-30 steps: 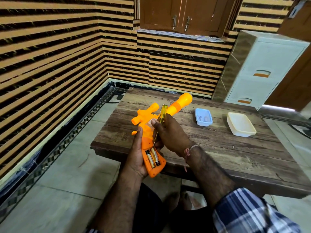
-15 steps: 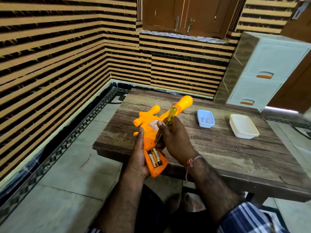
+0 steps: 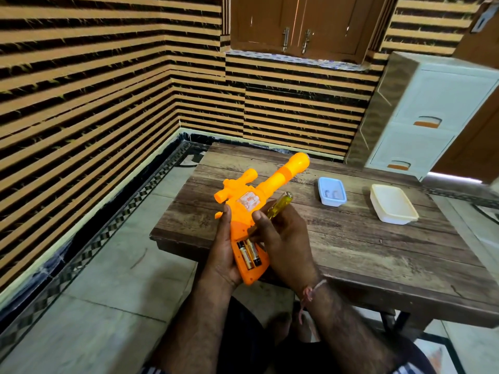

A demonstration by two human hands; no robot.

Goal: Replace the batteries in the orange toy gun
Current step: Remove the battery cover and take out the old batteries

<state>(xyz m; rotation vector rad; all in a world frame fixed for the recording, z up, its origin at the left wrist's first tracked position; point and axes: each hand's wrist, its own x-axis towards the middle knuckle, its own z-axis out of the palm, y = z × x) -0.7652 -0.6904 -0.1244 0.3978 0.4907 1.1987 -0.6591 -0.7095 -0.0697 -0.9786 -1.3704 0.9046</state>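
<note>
The orange toy gun [image 3: 249,203] is held over the near left corner of the wooden table [image 3: 351,238], barrel pointing away. My left hand [image 3: 222,252] grips its handle from the left side. The handle's battery compartment lies uncovered, with two batteries [image 3: 249,253] side by side in it. My right hand [image 3: 280,238] holds a screwdriver with a yellow handle [image 3: 279,205], fingers curled round it, the tip hidden behind my fingers close to the compartment.
A small blue tray [image 3: 321,197] and a white lidded container [image 3: 393,203] sit on the table's far right part. A white plastic drawer unit [image 3: 432,117] stands behind the table. Striped walls close off the left and back; tiled floor lies to the left.
The screwdriver's handle has tilted to the right, away from the gun's body. The gun and both hands stay in nearly the same place; the camera moved slightly.
</note>
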